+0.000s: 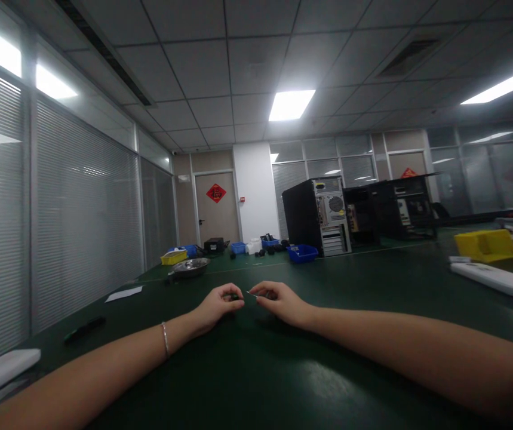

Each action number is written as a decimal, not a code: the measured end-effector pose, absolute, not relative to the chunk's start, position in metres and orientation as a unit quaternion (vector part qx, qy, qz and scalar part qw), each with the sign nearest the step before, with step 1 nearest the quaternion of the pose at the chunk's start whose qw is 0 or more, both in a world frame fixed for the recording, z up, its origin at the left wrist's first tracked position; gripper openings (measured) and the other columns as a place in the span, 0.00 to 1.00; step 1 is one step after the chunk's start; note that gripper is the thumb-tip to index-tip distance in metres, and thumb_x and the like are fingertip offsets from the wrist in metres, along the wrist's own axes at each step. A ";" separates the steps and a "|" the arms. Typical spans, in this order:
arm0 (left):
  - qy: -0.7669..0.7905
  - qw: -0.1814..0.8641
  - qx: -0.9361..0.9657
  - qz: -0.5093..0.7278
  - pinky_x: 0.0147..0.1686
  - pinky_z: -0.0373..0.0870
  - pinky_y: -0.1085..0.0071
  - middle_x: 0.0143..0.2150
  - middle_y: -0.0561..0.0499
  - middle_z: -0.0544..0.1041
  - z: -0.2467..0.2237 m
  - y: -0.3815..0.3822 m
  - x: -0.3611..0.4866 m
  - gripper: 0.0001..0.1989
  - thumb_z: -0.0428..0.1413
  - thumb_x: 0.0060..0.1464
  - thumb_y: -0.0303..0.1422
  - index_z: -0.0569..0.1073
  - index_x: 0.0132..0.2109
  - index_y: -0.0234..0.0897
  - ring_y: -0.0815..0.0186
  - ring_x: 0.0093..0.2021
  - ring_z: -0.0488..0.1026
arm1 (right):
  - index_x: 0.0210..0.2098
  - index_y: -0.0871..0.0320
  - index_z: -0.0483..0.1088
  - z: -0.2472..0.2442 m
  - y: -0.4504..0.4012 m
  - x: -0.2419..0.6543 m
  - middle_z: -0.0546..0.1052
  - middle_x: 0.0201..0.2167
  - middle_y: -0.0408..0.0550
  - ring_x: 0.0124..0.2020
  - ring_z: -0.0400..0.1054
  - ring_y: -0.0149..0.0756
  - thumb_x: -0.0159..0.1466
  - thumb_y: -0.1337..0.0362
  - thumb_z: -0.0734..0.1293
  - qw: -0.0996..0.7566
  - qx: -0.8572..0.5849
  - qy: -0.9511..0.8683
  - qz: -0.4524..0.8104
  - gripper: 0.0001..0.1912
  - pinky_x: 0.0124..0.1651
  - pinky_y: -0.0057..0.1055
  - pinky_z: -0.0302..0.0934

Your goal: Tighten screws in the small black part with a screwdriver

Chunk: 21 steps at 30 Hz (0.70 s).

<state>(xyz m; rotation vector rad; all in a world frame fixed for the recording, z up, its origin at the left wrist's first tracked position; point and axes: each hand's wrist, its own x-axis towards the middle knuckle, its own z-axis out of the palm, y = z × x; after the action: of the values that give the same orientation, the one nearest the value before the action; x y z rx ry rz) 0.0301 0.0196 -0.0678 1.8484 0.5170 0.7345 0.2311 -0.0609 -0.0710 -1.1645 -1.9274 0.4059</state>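
Observation:
Over the middle of the green table (pixel 238 370), my left hand (pixel 220 306) has its fingers curled round a small dark item, too small to name. Facing it, a short gap away, my right hand (pixel 283 303) pinches a thin, light-coloured pointed piece (pixel 251 294) that sticks out toward the left hand. The two hands do not touch. A bracelet (pixel 165 339) circles my left wrist.
A metal bowl (pixel 191 267) and white paper (pixel 124 294) lie beyond my left hand. A computer case (pixel 316 218) stands behind a blue bin (pixel 303 253). Right: a yellow bin (pixel 485 245) and white device (pixel 498 279). Left: a dark object (pixel 85 329).

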 end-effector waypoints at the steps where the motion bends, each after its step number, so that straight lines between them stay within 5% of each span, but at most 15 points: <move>1: 0.209 0.518 0.770 0.308 0.30 0.61 0.74 0.31 0.53 0.70 -0.068 0.020 0.030 0.16 0.61 0.42 0.35 0.70 0.39 0.35 0.71 0.29 0.66 | 0.46 0.58 0.68 -0.071 -0.061 0.231 0.73 0.36 0.47 0.32 0.66 0.33 0.60 0.59 0.62 0.413 -0.462 -0.767 0.163 0.16 0.34 0.28 0.60; 6: 0.207 0.554 0.741 0.317 0.38 0.65 0.67 0.44 0.44 0.70 -0.068 0.020 0.031 0.19 0.60 0.44 0.31 0.68 0.45 0.35 0.67 0.36 0.70 | 0.45 0.59 0.68 -0.071 -0.061 0.230 0.73 0.34 0.47 0.31 0.65 0.33 0.60 0.58 0.62 0.417 -0.457 -0.768 0.165 0.16 0.32 0.28 0.59; 21: 0.212 0.558 0.730 0.334 0.39 0.67 0.67 0.38 0.44 0.75 -0.068 0.022 0.030 0.20 0.61 0.43 0.35 0.71 0.45 0.31 0.64 0.37 0.73 | 0.44 0.59 0.71 -0.071 -0.061 0.230 0.75 0.38 0.49 0.37 0.67 0.36 0.58 0.62 0.62 0.414 -0.470 -0.771 0.118 0.15 0.40 0.32 0.61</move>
<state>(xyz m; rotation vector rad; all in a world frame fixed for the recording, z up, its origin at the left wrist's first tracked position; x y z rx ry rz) 0.0304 0.0225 -0.0682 1.7214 0.5012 0.7887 0.2303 -0.0611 -0.0713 -1.1800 -1.9370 0.2968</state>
